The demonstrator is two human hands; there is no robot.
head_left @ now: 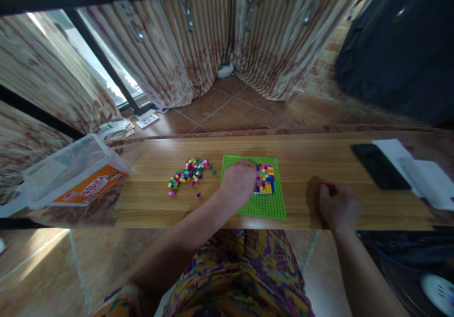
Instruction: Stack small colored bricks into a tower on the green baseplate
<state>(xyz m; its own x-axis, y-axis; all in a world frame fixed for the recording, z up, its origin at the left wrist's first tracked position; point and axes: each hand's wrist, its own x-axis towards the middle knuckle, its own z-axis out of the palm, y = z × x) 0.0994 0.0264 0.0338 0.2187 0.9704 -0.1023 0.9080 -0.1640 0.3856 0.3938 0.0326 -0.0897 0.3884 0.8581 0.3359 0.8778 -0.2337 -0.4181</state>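
A green studded baseplate [266, 209] lies on the wooden table, carrying a block of multicoloured bricks [266, 177] set close together. Over the left part of this block is my left hand [239, 180], its fingers pinched and pointing down at the plate. Whatever sits between those fingertips is hidden or too small to name. My right hand [340, 206] rests on the table to the right of the baseplate, curled into a loose fist with nothing visible in it. Left of the baseplate is a loose pile of small coloured bricks [193, 169], a few of them scattered apart.
A clear plastic box [78, 166] with an orange label stands at the table's left end. Toward the right end lie a black phone-like slab [381, 167] and white papers [431, 180]. Curtains [198, 47] hang beyond the table's far edge.
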